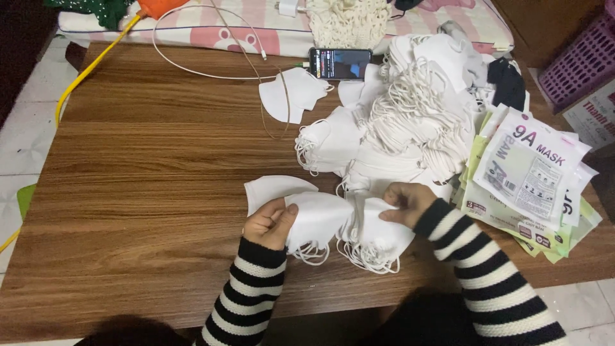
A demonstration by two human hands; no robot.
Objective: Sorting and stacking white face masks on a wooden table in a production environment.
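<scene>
Head view, item 1: small stack of white face masks [333,221] at the near edge of the wooden table [141,166], left hand [269,223] pinched shut on its left end, right hand [405,202] pinched shut on the fold at its right. Handling, by judgement: light, soft, limp cloth that slides layer on layer; best taken by the folded edges, not the dangling ear loops. Adjacent: loose mask heap [410,122], printed packets [528,176], phone [340,63].

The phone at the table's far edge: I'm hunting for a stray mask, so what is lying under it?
The phone lies on the wooden table, its right end beside the white mask pile. A cable reaches its left end. Anything beneath it is covered.
</scene>
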